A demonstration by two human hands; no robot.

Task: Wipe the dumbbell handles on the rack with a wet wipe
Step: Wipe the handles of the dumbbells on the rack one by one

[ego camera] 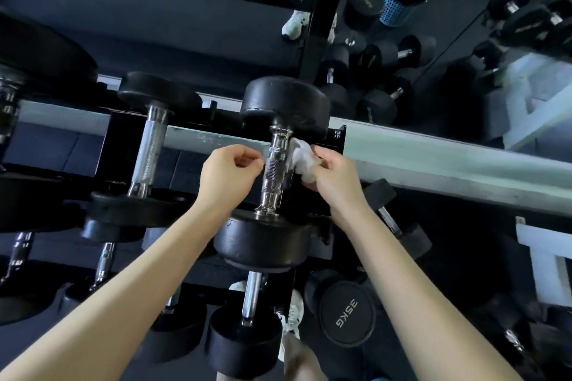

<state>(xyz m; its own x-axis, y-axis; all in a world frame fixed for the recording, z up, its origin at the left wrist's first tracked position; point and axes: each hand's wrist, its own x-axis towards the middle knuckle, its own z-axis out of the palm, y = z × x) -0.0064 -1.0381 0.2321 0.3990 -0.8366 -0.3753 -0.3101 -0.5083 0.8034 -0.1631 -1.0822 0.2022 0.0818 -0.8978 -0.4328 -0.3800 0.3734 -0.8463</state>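
Observation:
A black dumbbell with a knurled chrome handle (275, 168) lies across the top tier of the rack (433, 161). My right hand (332, 168) grips a crumpled white wet wipe (301, 159) and holds it against the right side of that handle. My left hand (230, 168) is just left of the handle with its fingers curled; whether a thin end of the wipe is pinched there cannot be told. A second dumbbell with a chrome handle (148, 148) lies on the same tier to the left.
Lower tiers hold more dumbbells, among them one under my arms (252, 300) and a 35 kg one (346, 315). A mirror behind the rack reflects other weights. A blue bin with a black liner (399, 0) stands on the floor. White shoes show below.

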